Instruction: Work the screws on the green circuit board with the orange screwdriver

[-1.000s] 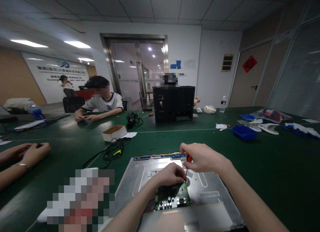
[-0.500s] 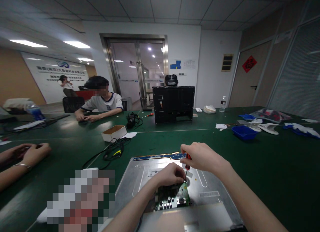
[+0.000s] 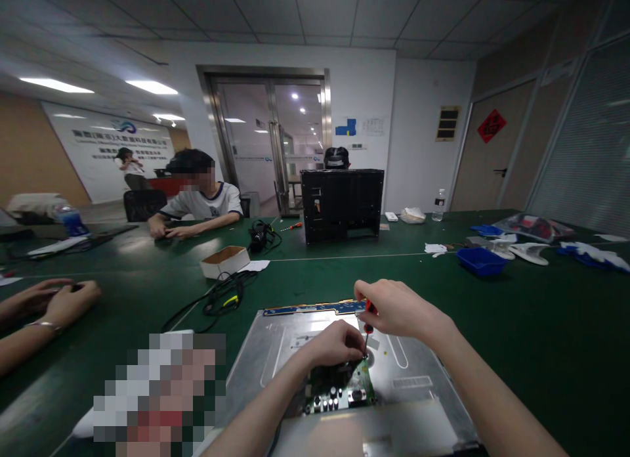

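My right hand (image 3: 401, 307) grips the red and black handle of a screwdriver (image 3: 369, 318), held nearly upright. Its thin shaft points down to the upper right corner of a green circuit board (image 3: 363, 382), where the tip meets the board's edge. Close beside that tip, the fingers of my left hand (image 3: 332, 343) are pinched together; whatever is between them is too small to make out. Under the board lies a large silver metal display panel (image 3: 423, 358) with a blue strip board (image 3: 305, 308) along its far edge. My left hand and forearm cover part of the circuit board.
Black cables (image 3: 224, 301) and an open cardboard box (image 3: 225, 262) lie left of the panel. A black monitor housing (image 3: 343, 204) stands at the back. A blue tray (image 3: 481, 261) sits to the right. A co-worker's hands (image 3: 73, 303) are at far left; another person sits across the table.
The screwdriver handle has turned slightly in my right hand, whose fingers shifted a little. My left hand, the circuit board and the panel stay where they were.
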Available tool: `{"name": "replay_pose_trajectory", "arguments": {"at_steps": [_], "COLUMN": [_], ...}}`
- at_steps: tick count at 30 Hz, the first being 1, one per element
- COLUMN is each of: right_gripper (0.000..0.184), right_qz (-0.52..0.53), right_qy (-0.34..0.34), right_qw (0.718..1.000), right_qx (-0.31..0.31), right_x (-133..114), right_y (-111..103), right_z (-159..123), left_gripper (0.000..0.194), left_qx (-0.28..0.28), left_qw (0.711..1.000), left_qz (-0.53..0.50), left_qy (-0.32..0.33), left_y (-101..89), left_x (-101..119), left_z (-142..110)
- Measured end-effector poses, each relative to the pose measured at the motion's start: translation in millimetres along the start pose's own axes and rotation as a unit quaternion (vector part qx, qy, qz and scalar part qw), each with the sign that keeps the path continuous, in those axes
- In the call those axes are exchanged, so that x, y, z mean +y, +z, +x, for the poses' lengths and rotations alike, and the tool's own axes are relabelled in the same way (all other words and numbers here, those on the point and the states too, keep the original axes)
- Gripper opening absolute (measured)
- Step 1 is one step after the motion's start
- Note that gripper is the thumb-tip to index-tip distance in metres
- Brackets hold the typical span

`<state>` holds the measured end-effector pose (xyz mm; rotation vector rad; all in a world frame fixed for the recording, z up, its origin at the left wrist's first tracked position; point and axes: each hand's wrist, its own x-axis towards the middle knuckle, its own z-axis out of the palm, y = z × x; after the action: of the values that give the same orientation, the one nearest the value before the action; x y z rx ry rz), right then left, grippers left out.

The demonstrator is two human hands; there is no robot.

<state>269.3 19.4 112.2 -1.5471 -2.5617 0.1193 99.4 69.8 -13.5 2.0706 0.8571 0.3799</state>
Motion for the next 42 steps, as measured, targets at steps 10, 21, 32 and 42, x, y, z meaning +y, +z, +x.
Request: {"name": "replay_pose_trajectory", "arguments": {"at_steps": [10,21,32,42], "right_gripper": [0.025,0.018,0.023,0.023], "right_qz": [0.026,-0.035,0.034,-0.012], "right_qy": [-0.056,0.005,-0.047,0.022], "right_qw": [0.998,0.999,0.998,1.0], "right_qx": [0.003,0.005,-0.008,-0.016], "right_x": [7.5,0.1,7.1,3.1], "right_y": [1.3,-0.8,3.4,-1.7], "right_z": [-1.3,1.9,-2.9,-0.2], "left_gripper": [0.016,0.017,0.015,0.016], "left_qx": [-0.005,-0.001,-0.006,-0.004], "left_qw": [1.0,1.0,1.0,1.0], "left_qz": [-0.006,-0.008,-0.014,-0.027], "left_qy": [-0.002,0.001,-0.005,-0.001], "left_y": [0.5,1.3,1.4,-0.1], "left_x": [-2.5,-6.6,-7.6,-3.0], "left_z": [0.7,2.5,1.7,0.2]}}
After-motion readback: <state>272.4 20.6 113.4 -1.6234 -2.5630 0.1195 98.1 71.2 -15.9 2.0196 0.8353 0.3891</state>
